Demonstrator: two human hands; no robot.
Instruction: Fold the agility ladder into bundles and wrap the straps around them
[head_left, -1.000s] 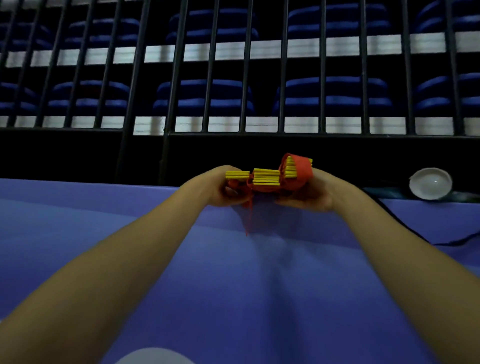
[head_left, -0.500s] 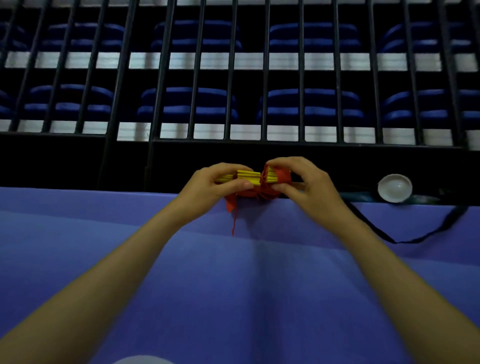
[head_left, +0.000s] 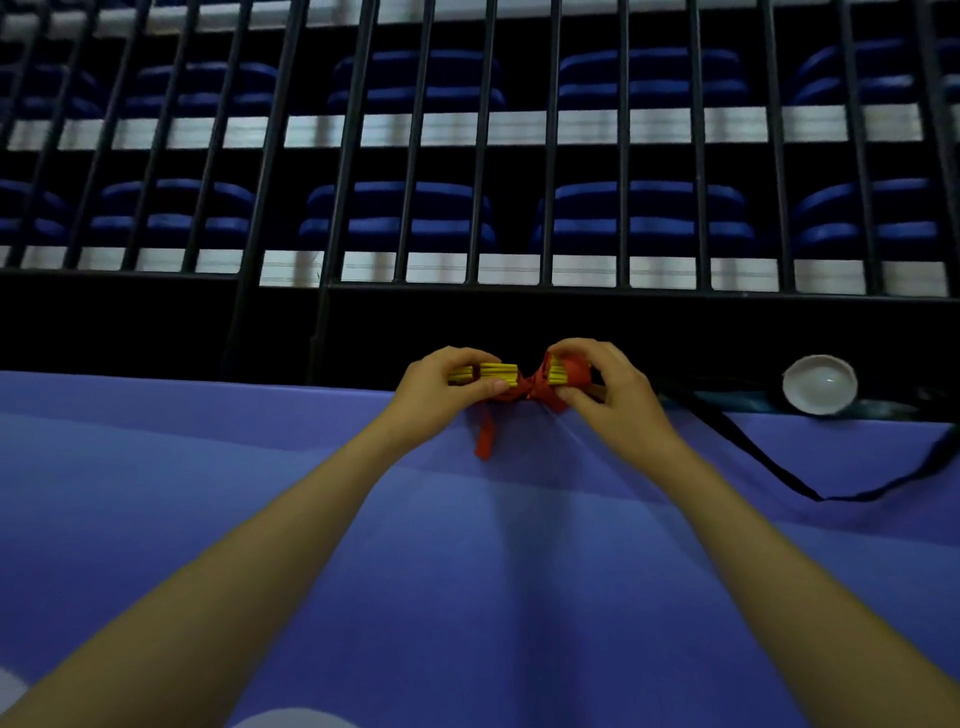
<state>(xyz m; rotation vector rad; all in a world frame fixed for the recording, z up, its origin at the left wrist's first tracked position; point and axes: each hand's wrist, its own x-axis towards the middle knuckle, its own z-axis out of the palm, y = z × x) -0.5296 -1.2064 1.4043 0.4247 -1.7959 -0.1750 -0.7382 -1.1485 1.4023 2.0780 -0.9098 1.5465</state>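
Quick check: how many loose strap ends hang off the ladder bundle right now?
1. A red strap end hangs below the yellow bundle, by the left hand. The right hand covers the other side, so another may be hidden.

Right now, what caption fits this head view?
Left hand and right hand grip yellow-runged ladder bundle wound in red fabric strap.

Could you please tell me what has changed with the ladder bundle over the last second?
The right hand came from beneath the yellow rungs to over their right end, drawing the red strap down around them. The left hand kept gripping the left end; the loose tail still hangs.
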